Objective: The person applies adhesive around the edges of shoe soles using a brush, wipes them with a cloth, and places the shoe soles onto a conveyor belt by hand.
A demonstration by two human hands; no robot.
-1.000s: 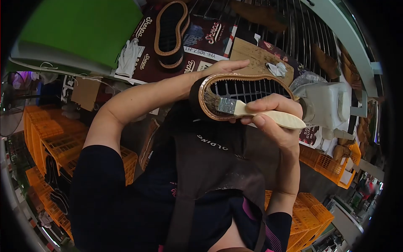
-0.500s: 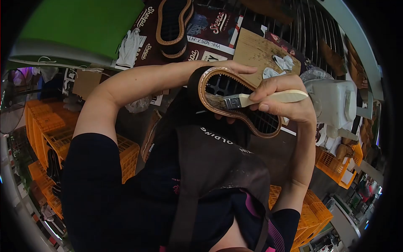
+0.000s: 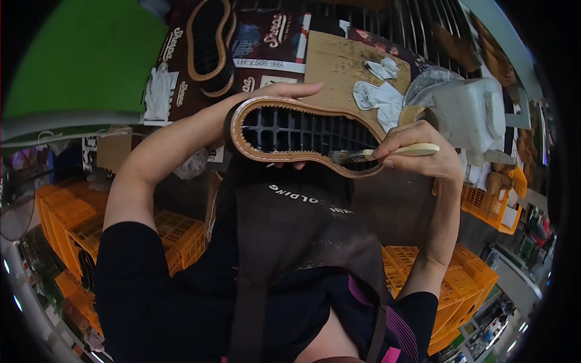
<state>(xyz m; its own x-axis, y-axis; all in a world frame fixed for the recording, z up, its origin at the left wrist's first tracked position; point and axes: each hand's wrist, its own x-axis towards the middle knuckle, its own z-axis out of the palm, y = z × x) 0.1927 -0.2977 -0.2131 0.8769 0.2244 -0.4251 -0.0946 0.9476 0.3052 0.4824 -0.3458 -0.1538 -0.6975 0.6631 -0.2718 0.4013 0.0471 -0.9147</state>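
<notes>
In front of my chest I hold a shoe sole (image 3: 233, 130) with its hollow black ribbed side up. A tan welt with light stitching runs around its rim. My left hand (image 3: 293, 90) supports it from underneath, thumb stretched out along the far side and fingertips showing below the near edge. Between the thumb and fingers of my right hand (image 3: 417, 148) is a paintbrush (image 3: 420, 149) with a pale handle and metal ferrule. Its bristles lie against the near inner edge of the sole, toward the right end.
Another pair of stitched soles (image 3: 209, 42) lies on dark red Sherpa boxes (image 3: 275, 30). Crumpled white gloves (image 3: 381, 100) rest on a stained cardboard sheet (image 3: 327, 57). A translucent plastic jug (image 3: 469, 118) stands at the right. Orange crates (image 3: 178, 239) flank me.
The brush has travelled from the sole's left end along the near edge toward the right end. The sole has turned more level and shifted slightly left in view.
</notes>
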